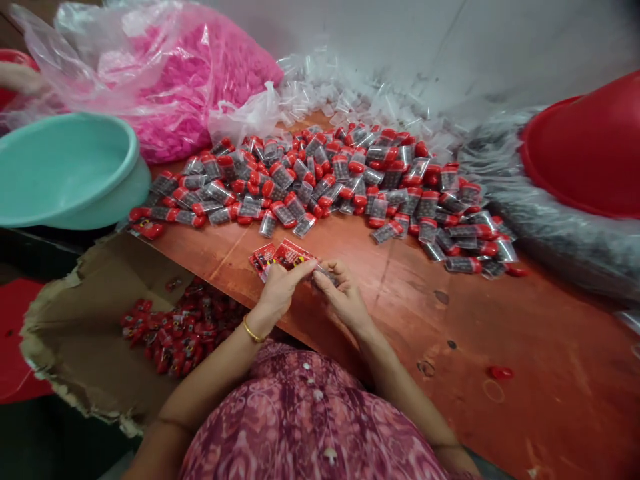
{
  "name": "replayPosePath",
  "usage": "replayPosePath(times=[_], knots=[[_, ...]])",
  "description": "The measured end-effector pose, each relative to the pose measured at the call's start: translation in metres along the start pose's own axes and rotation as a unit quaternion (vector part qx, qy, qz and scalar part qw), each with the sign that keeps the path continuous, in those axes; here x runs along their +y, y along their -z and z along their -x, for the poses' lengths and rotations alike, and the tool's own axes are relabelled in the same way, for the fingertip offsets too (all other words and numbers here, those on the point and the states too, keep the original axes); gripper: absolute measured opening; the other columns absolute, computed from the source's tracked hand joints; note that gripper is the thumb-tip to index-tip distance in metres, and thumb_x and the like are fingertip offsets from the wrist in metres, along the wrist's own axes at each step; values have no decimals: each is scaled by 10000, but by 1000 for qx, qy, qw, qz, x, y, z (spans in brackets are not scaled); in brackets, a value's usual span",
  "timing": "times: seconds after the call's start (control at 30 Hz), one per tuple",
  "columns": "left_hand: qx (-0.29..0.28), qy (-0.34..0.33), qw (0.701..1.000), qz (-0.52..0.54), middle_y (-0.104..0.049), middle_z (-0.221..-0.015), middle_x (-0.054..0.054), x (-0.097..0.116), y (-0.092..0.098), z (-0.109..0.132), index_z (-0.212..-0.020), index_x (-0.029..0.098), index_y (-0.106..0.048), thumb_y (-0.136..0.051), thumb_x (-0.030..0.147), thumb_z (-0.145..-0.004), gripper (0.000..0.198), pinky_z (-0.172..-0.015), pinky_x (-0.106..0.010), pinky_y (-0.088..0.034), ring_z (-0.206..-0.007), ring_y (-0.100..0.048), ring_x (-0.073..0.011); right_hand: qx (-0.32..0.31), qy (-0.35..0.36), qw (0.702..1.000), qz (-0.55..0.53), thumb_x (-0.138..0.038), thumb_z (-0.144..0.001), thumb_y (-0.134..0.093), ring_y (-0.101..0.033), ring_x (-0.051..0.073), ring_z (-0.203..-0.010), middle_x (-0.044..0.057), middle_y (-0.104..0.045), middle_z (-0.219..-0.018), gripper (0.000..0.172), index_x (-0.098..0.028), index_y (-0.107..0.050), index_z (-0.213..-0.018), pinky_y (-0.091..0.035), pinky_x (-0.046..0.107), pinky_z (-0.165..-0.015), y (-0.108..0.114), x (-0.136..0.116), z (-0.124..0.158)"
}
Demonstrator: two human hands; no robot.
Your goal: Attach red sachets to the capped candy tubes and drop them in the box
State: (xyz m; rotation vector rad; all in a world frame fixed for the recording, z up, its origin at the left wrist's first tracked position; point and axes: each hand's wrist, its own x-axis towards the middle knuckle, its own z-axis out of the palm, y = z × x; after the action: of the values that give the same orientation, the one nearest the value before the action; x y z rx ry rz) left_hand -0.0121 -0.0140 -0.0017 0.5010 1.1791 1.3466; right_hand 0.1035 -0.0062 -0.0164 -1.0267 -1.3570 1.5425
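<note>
My left hand, with a gold bangle at the wrist, is closed by the red printed labels, which show yellow and black figures and stick out past its fingers. Its index finger reaches across to my right hand. Pinched in the right hand's fingers is a small clear container with dark contents, partly hidden. Beyond both hands lies a large heap of similar clear containers with red caps on the reddish table.
A torn cardboard box with red pieces stands below the table edge at left. Around the back are a teal basin, a bag of pink pieces, clear empties and a red basin on a bulky plastic bag.
</note>
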Motion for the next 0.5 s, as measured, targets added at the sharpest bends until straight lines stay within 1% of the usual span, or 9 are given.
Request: replayPosePath(times=[0.07, 0.13, 0.2, 0.23, 0.3, 0.37, 0.43, 0.5], knots=[[-1, -4, 1000, -16, -642, -584, -4, 1, -6, 1, -609, 119, -663, -747, 280, -568, 186, -632, -243, -464, -581, -572, -111, -14, -7, 1000, -5, -497, -770, -580, -418, 77, -516, -49, -500, -639, 311, -210, -466, -800, -345, 205, -485, 3, -7, 0], [-13, -9, 1000, -19, -603, -534, 14, 0, -14, 3, -569, 129, -632, -719, 287, -595, 181, -563, -229, -438, -516, -532, -94, -5, -9, 1000, -16, -521, -759, -587, -415, 76, -493, -54, -495, -621, 339, -214, -449, -801, -344, 203, -458, 6, -11, 1], [-25, -10, 1000, -7, -578, -514, 28, 0, -22, 5, -575, 138, -618, -705, 301, -614, 188, -506, -217, -408, -481, -505, -84, -3, -16, 999, -39, -544, -759, -576, -409, 71, -459, -61, -492, -618, 359, -220, -436, -821, -347, 204, -435, 13, -15, 6], [-27, -7, 1000, 5, -582, -524, 28, 0, -27, 6, -599, 140, -624, -707, 311, -618, 192, -494, -211, -399, -484, -508, -84, -17, -21, 998, -54, -557, -766, -559, -418, 70, -446, -60, -503, -633, 366, -222, -440, -854, -360, 208, -433, 18, -16, 8], [-24, -5, 999, 30, -618, -576, 16, 0, -36, 8, -665, 137, -645, -729, 336, -605, 224, -509, -208, -412, -530, -540, -92, -57, -26, 995, -73, -571, -780, -526, -463, 71, -441, -45, -546, -699, 390, -224, -455, -943, -404, 225, -453, 31, -20, 15], [-27, 3, 998, 51, -661, -654, -7, -2, -44, 11, -719, 134, -658, -756, 358, -583, 280, -571, -221, -448, -601, -581, -109, -70, -12, 996, -61, -568, -785, -518, -513, 76, -461, -18, -585, -776, 411, -219, -478, -999, -443, 245, -493, 46, -23, 21], [-47, 20, 997, 55, -673, -687, -21, -7, -53, 15, -725, 129, -659, -776, 375, -560, 319, -608, -242, -467, -630, -596, -121, -46, 9, 998, -31, -557, -774, -540, -524, 79, -464, -5, -604, -777, 398, -211, -512, -969, -449, 249, -497, 58, -24, 25], [-73, 39, 995, 48, -662, -665, -21, -14, -61, 21, -709, 125, -656, -777, 407, -556, 342, -571, -246, -459, -601, -586, -123, -19, 20, 999, -18, -549, -754, -567, -515, 88, -455, -14, -600, -686, 367, -205, -532, -878, -435, 243, -473, 66, -23, 26]])
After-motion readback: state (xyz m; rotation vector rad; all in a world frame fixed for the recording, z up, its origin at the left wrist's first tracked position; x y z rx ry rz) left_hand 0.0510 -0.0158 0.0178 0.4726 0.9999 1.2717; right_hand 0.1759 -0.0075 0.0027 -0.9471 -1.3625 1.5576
